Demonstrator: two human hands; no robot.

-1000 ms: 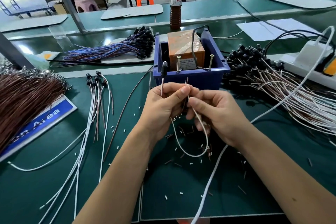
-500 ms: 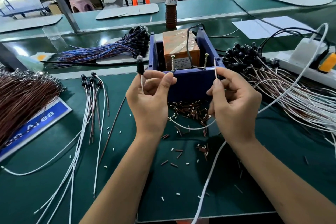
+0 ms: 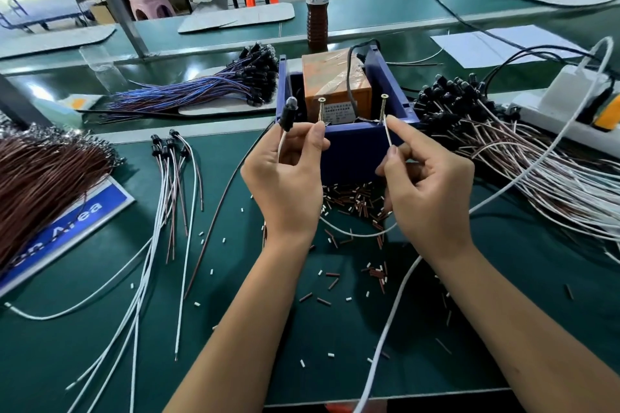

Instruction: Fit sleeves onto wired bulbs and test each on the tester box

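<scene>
- Head view: left hand [image 3: 285, 178] pinches the black-sleeved bulb on a white lead [image 3: 288, 111], thumb and fingers curled round it just below the sleeve, bulb upright beside the left brass screw post [image 3: 321, 109]
- right hand [image 3: 426, 184] pinches the lead's white free end [image 3: 388, 132] between thumb and forefinger, tip angled up just beside the right brass screw post [image 3: 383, 107]; touching or not, I cannot tell
- both posts stand in the blue plastic tester box [image 3: 349, 147], directly beyond the hands
- the lead sags in a loop between the hands; the right hand is nearer its post, so contact likely turns on a short nudge
</scene>
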